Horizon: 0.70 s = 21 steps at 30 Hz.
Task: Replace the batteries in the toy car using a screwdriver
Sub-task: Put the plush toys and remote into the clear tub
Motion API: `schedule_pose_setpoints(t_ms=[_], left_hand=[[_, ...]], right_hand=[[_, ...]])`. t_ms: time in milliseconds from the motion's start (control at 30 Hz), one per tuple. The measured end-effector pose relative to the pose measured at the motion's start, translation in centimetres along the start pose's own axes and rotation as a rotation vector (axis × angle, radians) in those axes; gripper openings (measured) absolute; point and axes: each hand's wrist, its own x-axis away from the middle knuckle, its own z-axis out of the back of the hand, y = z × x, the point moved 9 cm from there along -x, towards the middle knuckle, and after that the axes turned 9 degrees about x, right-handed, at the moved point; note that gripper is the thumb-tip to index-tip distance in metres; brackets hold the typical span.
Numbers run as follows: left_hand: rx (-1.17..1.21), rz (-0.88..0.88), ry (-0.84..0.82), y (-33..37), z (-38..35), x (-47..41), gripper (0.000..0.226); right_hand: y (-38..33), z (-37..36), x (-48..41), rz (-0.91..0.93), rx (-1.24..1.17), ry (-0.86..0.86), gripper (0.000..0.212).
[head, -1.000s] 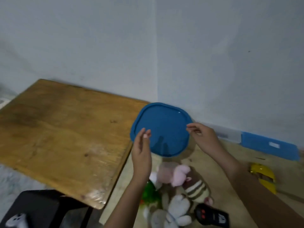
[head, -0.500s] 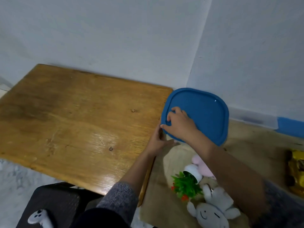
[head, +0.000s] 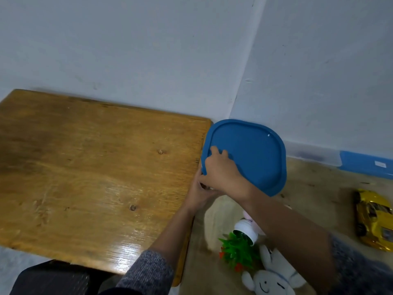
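A yellow toy car (head: 373,223) lies at the right on a lower beige surface (head: 314,192), away from both hands. A blue rounded-square lid (head: 255,154) is held just past the wooden table's right edge. My right hand (head: 223,173) lies on the lid's lower left part, with fingers curled over its rim. My left hand (head: 197,193) grips the same corner from below and is partly hidden by the right hand. No screwdriver or batteries are in view.
The wooden table (head: 95,171) fills the left. Below the hands lie a green plastic plant in a white pot (head: 242,243) and a white plush rabbit (head: 270,279). A blue and clear box (head: 361,162) stands along the wall.
A second ago my hands held the lid at opposite sides. My right hand has crossed to the lid's left corner, where both hands now meet. The view has swung left.
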Motion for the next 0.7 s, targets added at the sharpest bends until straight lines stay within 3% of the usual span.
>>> schedule_pose_setpoints(t_ms=[167, 433, 700], left_hand=[[-0.026, 0.048, -0.014, -1.4, 0.2, -0.2, 0.056], [-0.188, 0.033, 0.047, 1.8, 0.0, 0.9, 0.133], [-0.437, 0.029, 0.015, 2.6, -0.6, 0.9, 0.145]], right_hand=[[1.0, 3.4, 1.5, 0.087, -0.144, 0.086, 0.027], [6.5, 10.8, 7.4, -0.006, -0.072, 0.367, 0.009], [15.4, 13.7, 14.3, -0.216, -0.023, 0.588, 0.021]])
